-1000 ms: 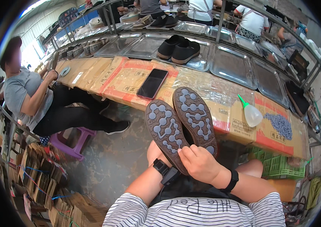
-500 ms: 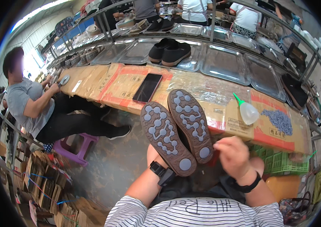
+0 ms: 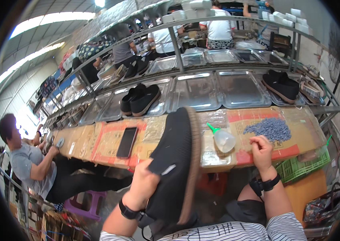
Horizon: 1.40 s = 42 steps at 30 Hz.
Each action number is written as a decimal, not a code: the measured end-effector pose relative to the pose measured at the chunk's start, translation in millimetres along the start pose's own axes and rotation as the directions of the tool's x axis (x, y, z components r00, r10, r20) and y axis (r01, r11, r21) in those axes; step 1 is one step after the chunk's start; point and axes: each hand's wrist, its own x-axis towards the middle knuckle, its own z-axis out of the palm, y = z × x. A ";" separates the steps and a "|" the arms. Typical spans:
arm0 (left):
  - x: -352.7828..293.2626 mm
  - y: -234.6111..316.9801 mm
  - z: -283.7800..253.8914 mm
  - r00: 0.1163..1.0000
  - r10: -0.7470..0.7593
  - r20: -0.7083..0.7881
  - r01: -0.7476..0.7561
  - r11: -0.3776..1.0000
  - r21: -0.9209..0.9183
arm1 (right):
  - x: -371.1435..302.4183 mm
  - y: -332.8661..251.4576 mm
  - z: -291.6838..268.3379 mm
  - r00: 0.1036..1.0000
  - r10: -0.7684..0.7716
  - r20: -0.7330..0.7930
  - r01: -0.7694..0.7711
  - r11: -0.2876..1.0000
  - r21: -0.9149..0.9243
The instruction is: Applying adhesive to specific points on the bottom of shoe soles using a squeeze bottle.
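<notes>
My left hand (image 3: 144, 184) grips a black slip-on shoe (image 3: 172, 156) by its upper, fingers wrapped round the heel part. The shoe stands on end in front of the bench, its brown sole edge towards the right; whether a second shoe is behind it is hidden. At the near edge of a heap of small blue-grey pieces (image 3: 276, 129), my right hand (image 3: 262, 152) has its fingers curled and pressed together. What they hold, if anything, is too small to make out. Between the shoe and the heap lies a clear squeeze bottle (image 3: 225, 141) with a green nozzle.
A phone (image 3: 127, 142) lies on the cardboard-covered bench (image 3: 105, 138). Behind it, a rack carries metal trays (image 3: 194, 94), a pair of black shoes (image 3: 140, 99) and another pair (image 3: 281, 86). A green crate (image 3: 304, 164) sits below right. A co-worker (image 3: 29, 152) sits at left.
The shoes have turned from soles facing up to a side view of one black upper. My right hand has left the soles for the heap. The whole view has shifted to the right and up.
</notes>
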 end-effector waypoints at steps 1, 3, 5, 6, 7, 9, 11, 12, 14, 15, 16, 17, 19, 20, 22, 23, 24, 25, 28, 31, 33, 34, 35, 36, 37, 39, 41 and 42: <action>23.5 -3.8 2.7 0.995 0.072 -0.062 -0.048 0.946 0.321 | -0.7 -2.6 -1.2 1.000 -0.001 -0.019 0.001 1.000 -0.002; 85.3 8.0 15.1 0.982 0.178 0.057 -0.170 0.722 0.671 | -2.0 2.2 -4.5 0.999 -0.031 0.022 0.032 0.997 -0.071; 155.4 10.1 21.8 0.957 0.291 0.021 -0.197 0.590 0.783 | -0.7 -5.3 -3.4 1.000 -0.020 0.024 0.021 0.999 -0.048; 194.8 5.7 12.1 0.930 0.367 0.032 -0.267 0.614 0.743 | 0.8 -10.7 -2.5 0.999 -0.012 0.045 0.013 1.000 -0.019; 227.0 2.6 -2.6 0.898 0.439 0.032 -0.331 0.627 0.705 | 2.1 -14.4 0.6 0.999 -0.018 0.038 0.018 1.000 -0.013; 270.4 1.3 -3.4 0.917 0.317 -0.241 -0.252 0.931 0.263 | 2.8 -14.2 -1.8 0.998 -0.023 0.057 0.020 0.999 0.045; 283.3 -8.1 5.2 0.937 0.264 -0.227 -0.221 0.955 0.197 | 3.5 -2.7 -12.1 0.999 0.005 0.051 -0.007 0.999 0.034; 272.4 -17.1 13.5 0.952 0.274 -0.140 -0.239 0.945 0.225 | 4.2 -1.3 -14.0 0.993 0.080 0.085 -0.090 0.988 0.123; 243.8 -47.7 22.3 0.946 0.325 -0.001 -0.293 0.853 0.431 | 13.6 -7.3 -30.6 0.966 0.192 0.174 -0.221 0.960 0.171; 223.5 -64.0 22.9 0.930 0.365 0.051 -0.321 0.734 0.598 | 25.1 -2.6 -41.6 0.968 0.197 0.155 -0.221 0.963 0.156; 192.2 -64.9 33.5 0.948 0.317 0.033 -0.268 0.738 0.620 | 40.7 6.4 -55.8 0.991 0.074 0.113 -0.078 0.997 0.029; 165.0 -73.9 26.2 0.950 0.311 0.010 -0.225 0.665 0.712 | 57.8 14.3 -66.6 0.993 -0.059 0.103 0.068 0.994 -0.088; 118.6 -87.7 13.0 0.923 0.384 -0.033 -0.254 0.670 0.698 | 103.6 33.9 -94.8 0.992 -0.037 0.118 0.072 0.947 -0.312; 105.8 -95.4 4.7 0.884 0.467 -0.016 -0.306 0.605 0.735 | 129.0 56.8 -111.2 0.985 -0.114 0.132 0.157 0.906 -0.393; 91.9 -110.3 -5.2 0.838 0.545 0.007 -0.360 0.543 0.759 | 173.1 99.3 -143.7 0.978 -0.114 0.175 0.198 0.773 -0.603; 85.0 -115.7 -10.0 0.887 0.437 -0.148 -0.257 0.735 0.627 | 191.8 115.2 -152.6 0.981 -0.042 0.189 0.165 0.687 -0.708; 82.7 -120.1 -12.9 0.916 0.292 -0.275 -0.147 0.883 0.446 | 208.5 127.5 -163.0 0.982 0.033 0.184 0.125 0.616 -0.777; 83.5 -125.7 -14.9 0.914 0.291 -0.284 -0.145 0.885 0.442 | 223.0 137.1 -171.2 0.979 0.103 0.175 0.093 0.540 -0.837; 86.4 -134.0 -18.8 0.908 0.298 -0.294 -0.161 0.897 0.411 | 251.9 153.6 -172.5 0.917 0.350 0.190 0.063 0.344 -0.937; 86.0 -128.7 -10.4 0.912 0.270 -0.310 -0.126 0.901 0.416 | 266.9 162.0 -163.2 0.878 0.453 0.153 0.034 0.261 -0.965; 85.7 -132.9 -13.0 0.904 0.302 -0.304 -0.141 0.879 0.456 | 270.6 178.6 -158.0 0.867 0.456 0.199 0.074 0.276 -0.958; 85.0 -132.6 -11.6 0.902 0.303 -0.307 -0.139 0.878 0.458 | 270.9 189.0 -158.2 0.863 0.476 0.169 0.001 0.333 -0.943; 85.3 -130.8 -9.2 0.903 0.294 -0.315 -0.126 0.879 0.460 | 272.2 191.7 -155.0 0.856 0.496 0.145 -0.072 0.391 -0.918; 85.5 -129.0 -7.8 0.903 0.285 -0.321 -0.114 0.880 0.461 | 269.5 193.8 -153.5 0.916 0.356 0.185 -0.001 0.463 -0.886; 87.0 -130.0 -8.5 0.901 0.288 -0.324 -0.114 0.878 0.464 | 273.8 195.2 -151.1 0.917 0.353 0.188 0.001 0.468 -0.884; 86.1 -134.0 -12.0 0.893 0.319 -0.318 -0.117 0.846 0.521 | 280.2 172.1 -131.3 0.931 0.189 0.312 0.109 0.672 -0.733; 85.9 -135.6 -13.5 0.889 0.314 -0.334 -0.102 0.845 0.524 | 278.6 121.1 -104.2 0.951 0.158 0.267 0.040 0.790 -0.611; 87.2 -139.5 -15.1 0.885 0.355 -0.302 -0.150 0.830 0.537 | 277.7 102.3 -94.9 0.972 0.014 0.236 0.128 0.809 -0.574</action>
